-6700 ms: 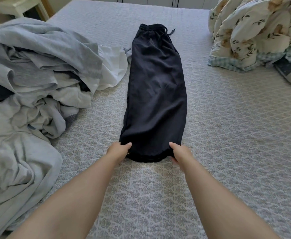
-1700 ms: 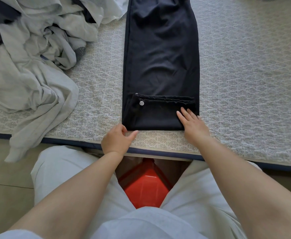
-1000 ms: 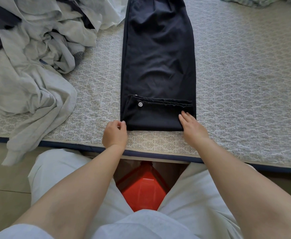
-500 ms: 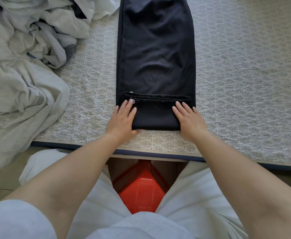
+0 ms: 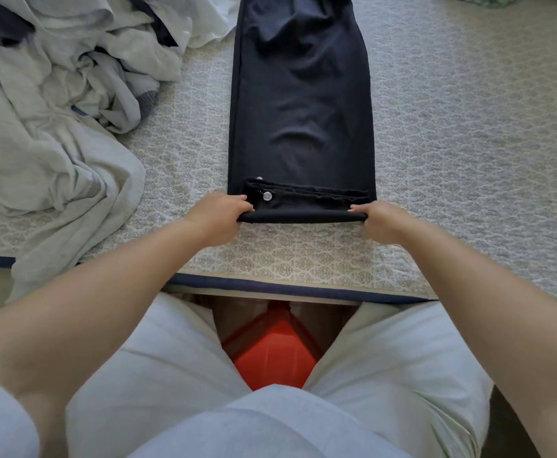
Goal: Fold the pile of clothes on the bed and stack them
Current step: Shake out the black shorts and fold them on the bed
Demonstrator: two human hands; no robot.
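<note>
Black trousers [image 5: 303, 104], no readable label; L hand [image 5: 219, 214] & R hand [image 5: 374, 219] fingers grip folded hem.

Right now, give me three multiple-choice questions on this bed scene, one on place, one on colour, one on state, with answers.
1. Where is the unfolded pile relative to the trousers?
A left
B right
C on top
2. What colour are the trousers?
A white
B black
C red
3. What are the left hand and right hand doing?
A resting flat on the bed
B gripping the trousers' rolled near end
C hanging idle

Answers: 1 A, the pile lies at the left. 2 B, the fabric is black. 3 B, fingers curl round each corner of the roll.
</note>
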